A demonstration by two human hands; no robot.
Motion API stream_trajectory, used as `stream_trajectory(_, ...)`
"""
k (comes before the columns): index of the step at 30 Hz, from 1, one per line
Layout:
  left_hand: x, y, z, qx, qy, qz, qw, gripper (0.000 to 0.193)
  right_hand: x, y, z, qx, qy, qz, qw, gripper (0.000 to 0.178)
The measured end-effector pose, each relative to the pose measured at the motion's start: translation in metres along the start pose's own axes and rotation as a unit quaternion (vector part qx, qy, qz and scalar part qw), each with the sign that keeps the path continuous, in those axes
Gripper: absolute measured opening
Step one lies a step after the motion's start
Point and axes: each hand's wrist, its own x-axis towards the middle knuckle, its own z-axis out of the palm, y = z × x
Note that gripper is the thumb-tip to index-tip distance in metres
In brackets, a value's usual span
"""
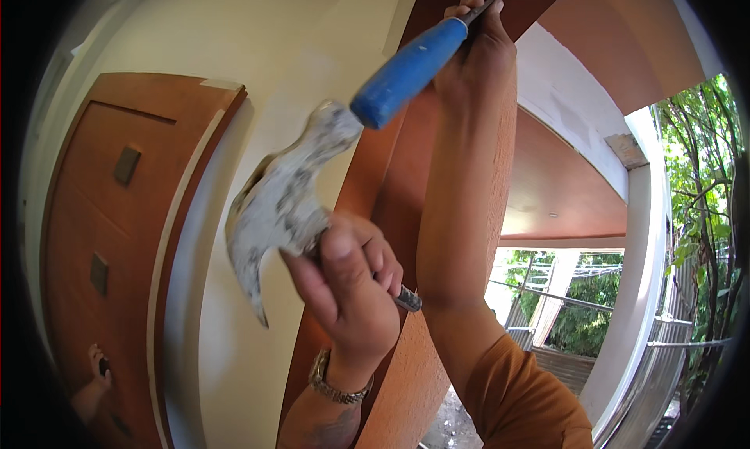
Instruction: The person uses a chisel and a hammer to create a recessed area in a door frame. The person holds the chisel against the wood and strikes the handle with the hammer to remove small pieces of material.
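The left hand (355, 289) is clasping the hammer (285, 199), fingers wrapped round its handle, while its head is hovering right by the butt of the blue chisel (410, 74); the right hand (478, 54) is gripping the chisel's shaft, fingers curled, up at the brown beam (531, 0).

You can read no text, label, number or sign anywhere here. The hammer head (281, 203) shows you only dark, blotchy marks, the blue tool handle (410, 72) just a small pale spot, and your wristwatch (337, 383) a metal band without legible lettering.
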Motion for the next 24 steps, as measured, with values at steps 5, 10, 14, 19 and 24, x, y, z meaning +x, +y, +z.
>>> stream_trajectory(5, -0.006, -0.014, -0.007, 0.031, -0.005, 0.125, 0.992, 0.041, -0.008, 0.003, -0.007, 0.023, -0.084, 0.063, 0.994, 0.021)
stream_trajectory(10, -0.013, -0.015, -0.009, 0.032, -0.014, 0.085, 0.996, 0.039, 0.0, -0.003, -0.017, 0.034, -0.093, 0.094, 0.991, 0.019)
stream_trajectory(14, -0.006, -0.028, -0.013, 0.021, -0.037, 0.252, 0.967, 0.035, 0.023, -0.008, -0.046, 0.104, -0.217, 0.201, 0.949, 0.025)
stream_trajectory(19, -0.021, -0.004, -0.001, 0.018, -0.033, 0.174, 0.984, 0.043, 0.025, -0.026, -0.037, 0.06, -0.175, 0.162, 0.969, 0.026)
stream_trajectory(24, -0.026, 0.017, -0.001, 0.056, -0.017, 0.109, 0.992, 0.048, 0.014, 0.008, -0.031, 0.09, -0.198, 0.181, 0.959, 0.026)
